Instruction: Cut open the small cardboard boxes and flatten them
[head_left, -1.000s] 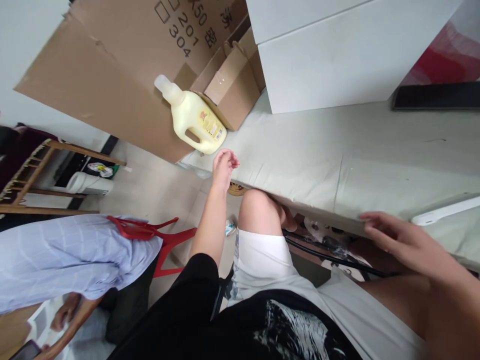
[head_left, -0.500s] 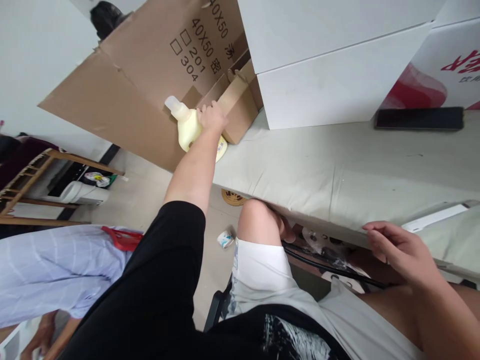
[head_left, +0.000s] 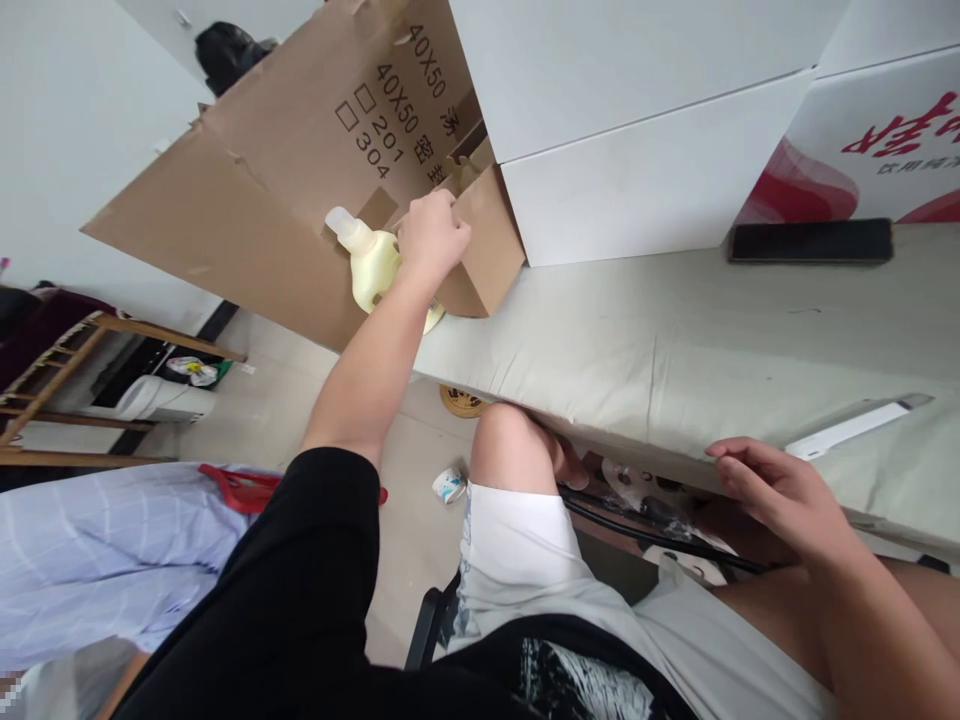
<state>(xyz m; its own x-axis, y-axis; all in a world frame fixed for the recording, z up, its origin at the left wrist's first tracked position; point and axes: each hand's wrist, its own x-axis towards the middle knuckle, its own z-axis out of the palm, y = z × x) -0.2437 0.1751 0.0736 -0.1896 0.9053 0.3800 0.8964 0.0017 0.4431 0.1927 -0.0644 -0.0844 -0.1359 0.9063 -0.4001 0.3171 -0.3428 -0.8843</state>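
Shorts (head_left: 517,520), pale against a black shirt (head_left: 450,695), lie nearest, with 1 bare knee at the table's edge; beside that edge hangs the right hand (head_left: 787,505), fingers loosely bent, a narrow gap at the thumb and nothing held, apparently just at rest; close by its knuckles 1 white-handled knife (head_left: 855,428) lies flat on the covered table (head_left: 600,345), probably left there for ready reach.

Farther off, the left hand (head_left: 433,238) is on the small cardboard box (head_left: 491,240), fingers curled over its near rim and seemingly holding it; the fingertips are hidden, so I cannot tell how firmly; the open top likely explains the choice, since a thin wall gives fingers an edge to hook. That box sits on the table between 1 yellow bottle (head_left: 373,268), partly behind the forearm, and 1 white carton (head_left: 637,170).

Beyond, a dark slab (head_left: 810,242) lies against the foot of the red-printed box (head_left: 892,140), perhaps tucked there out of the way; a large brown carton (head_left: 247,210), marked 40X50, stands behind the bottle like a screen.
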